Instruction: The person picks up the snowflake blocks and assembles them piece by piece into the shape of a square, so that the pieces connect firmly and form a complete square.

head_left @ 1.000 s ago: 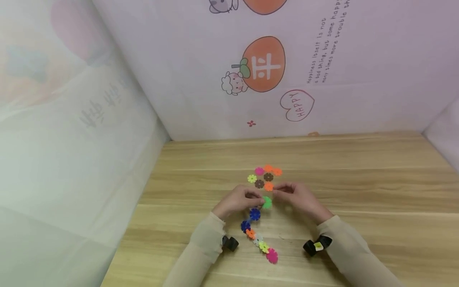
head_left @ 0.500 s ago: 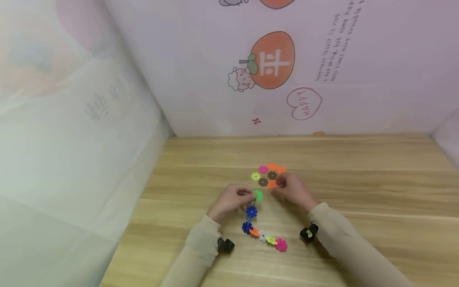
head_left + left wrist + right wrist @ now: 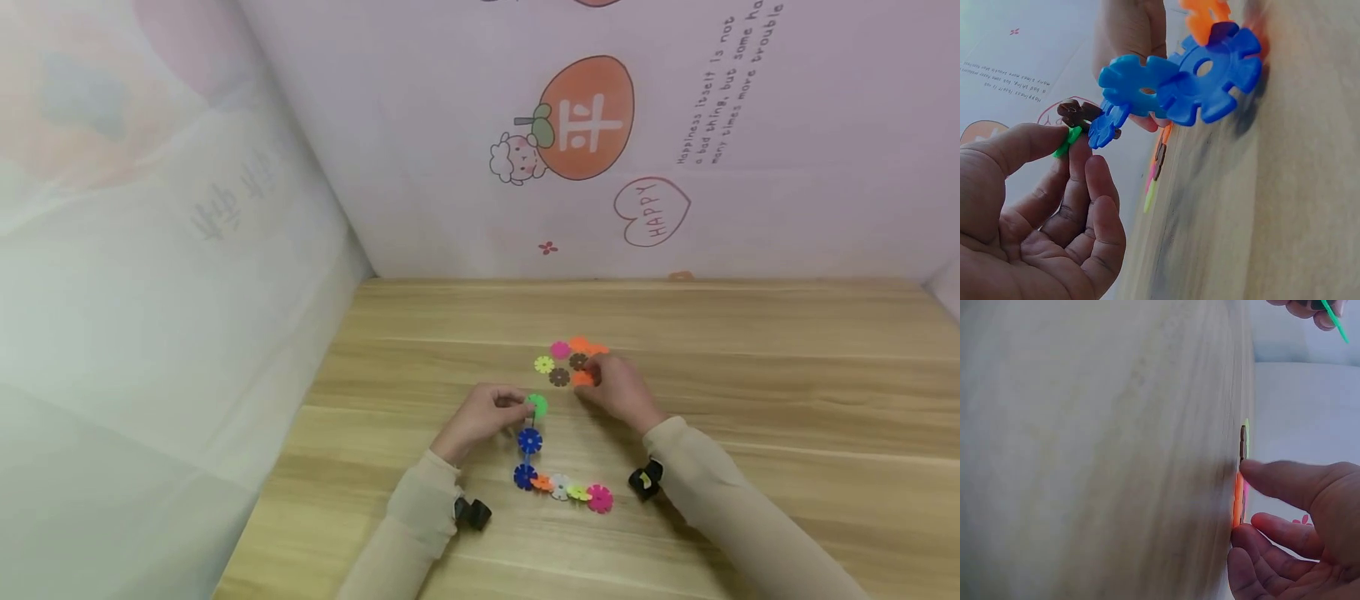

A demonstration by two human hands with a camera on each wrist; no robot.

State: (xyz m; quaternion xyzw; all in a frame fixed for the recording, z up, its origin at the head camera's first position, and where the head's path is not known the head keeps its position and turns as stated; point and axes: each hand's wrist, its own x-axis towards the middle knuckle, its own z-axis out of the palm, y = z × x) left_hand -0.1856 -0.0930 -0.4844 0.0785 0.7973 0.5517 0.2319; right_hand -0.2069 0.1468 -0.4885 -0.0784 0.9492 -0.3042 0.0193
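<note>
The left hand (image 3: pixel 480 416) pinches the green notched disc (image 3: pixel 538 406) ending an already joined chain (image 3: pixel 526 477); the right hand (image 3: pixel 622 393) meets an orange disc (image 3: pixel 582 379) on the table (image 3: pixel 750 358) (pinched? can't tell). Several others apparently remain unjoined.

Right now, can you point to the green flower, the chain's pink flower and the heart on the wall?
Green flower (image 3: pixel 539 405), head view, its uncovered part.
Pink flower (image 3: pixel 600 498), head view, its middle.
Heart (image 3: pixel 652 212), head view, its middle.
</note>
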